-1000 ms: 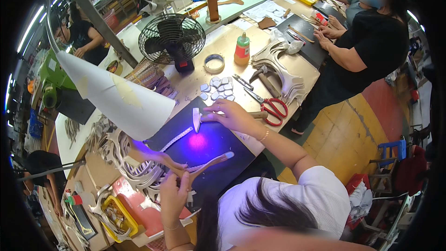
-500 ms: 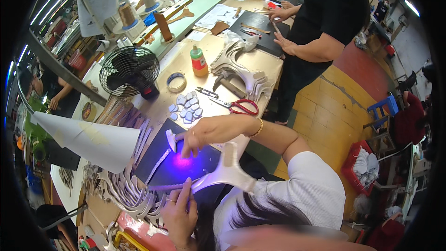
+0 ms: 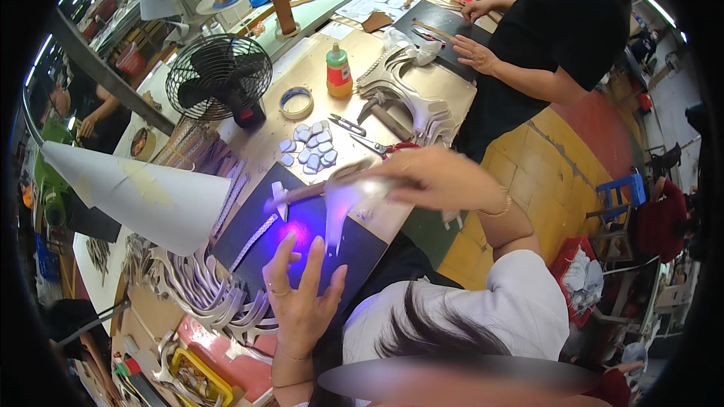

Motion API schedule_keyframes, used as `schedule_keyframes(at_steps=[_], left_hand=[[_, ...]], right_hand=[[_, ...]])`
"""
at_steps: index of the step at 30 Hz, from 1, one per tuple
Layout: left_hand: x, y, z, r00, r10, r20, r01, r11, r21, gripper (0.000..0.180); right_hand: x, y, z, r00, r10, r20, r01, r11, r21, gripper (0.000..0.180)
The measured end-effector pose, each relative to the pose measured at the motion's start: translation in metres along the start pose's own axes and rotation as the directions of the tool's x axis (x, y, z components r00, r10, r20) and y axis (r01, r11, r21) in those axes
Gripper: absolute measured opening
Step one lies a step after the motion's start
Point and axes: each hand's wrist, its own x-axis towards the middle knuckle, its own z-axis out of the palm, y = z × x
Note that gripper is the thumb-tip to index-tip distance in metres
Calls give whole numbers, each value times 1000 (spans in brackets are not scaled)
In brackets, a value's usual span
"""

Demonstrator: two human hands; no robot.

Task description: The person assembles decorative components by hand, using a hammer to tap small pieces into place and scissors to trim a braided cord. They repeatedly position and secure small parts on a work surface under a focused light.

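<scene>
Over the dark work mat (image 3: 353, 250), lit by a violet-blue glow, my right hand (image 3: 449, 179) grips a pale metallic Y-shaped leather strap piece (image 3: 343, 207). The piece is blurred by motion, and a narrow strip of it stretches left across the mat. Beneath the strip's end stands a small whitish T-shaped object (image 3: 280, 203). My left hand (image 3: 302, 294) is raised at the mat's near edge, fingers spread and holding nothing. A short braided strip (image 3: 254, 243) lies on the mat to its left.
Red-handled scissors (image 3: 388, 149), snips (image 3: 348, 125), small pale pieces (image 3: 311, 147), a tape roll (image 3: 296, 102) and a glue bottle (image 3: 338, 74) lie beyond the mat. A black fan (image 3: 217, 79), white paper cone (image 3: 143, 196) and stacked straps (image 3: 192, 286) border the left. A co-worker (image 3: 558, 30) stands far right.
My right hand has moved right and up, now carrying the strap piece off the mat's near side. My left hand has let go of the strap and opened. The view has shifted slightly.
</scene>
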Motion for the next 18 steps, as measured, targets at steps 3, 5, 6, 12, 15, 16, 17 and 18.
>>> schedule_keyframes(at_steps=[3, 5, 6, 12, 15, 16, 17, 18], left_hand=[[-10, -7, 2, 998, -57, 33, 58, 998, -27, 56], [-16, -11, 5, 993, -100, 67, 102, 994, -34, 54], [-18, -13, 6, 990, -121, 78, 124, 992, -40, 54], [-33, -20, 9, 968, -238, 85, 242, 970, -39, 50], [-40, -26, 9, 950, -299, 90, 301, 953, -18, 50], [-41, -27, 9, 939, -330, 98, 333, 943, -19, 50], [-43, -29, 8, 941, -326, 94, 327, 945, 0, 50], [-45, -31, 8, 938, -334, 92, 334, 942, 11, 49]], right_hand=[[-13, 5, -22, 887, 60, -457, -49, 998, 36, 44], [-15, 15, -35, 758, 91, -646, -133, 991, -16, 43], [-9, 26, -38, 663, 208, -719, -193, 976, 104, 43], [48, 138, -35, 476, -36, -879, -243, 955, -171, 42], [63, 194, -8, 605, 135, -785, -487, 843, -230, 42], [65, 208, 3, 645, 196, -739, -557, 782, -279, 42], [67, 221, 9, 658, 329, -677, -660, 686, -307, 42], [67, 232, 12, 663, 245, -707, -622, 706, -338, 42]])
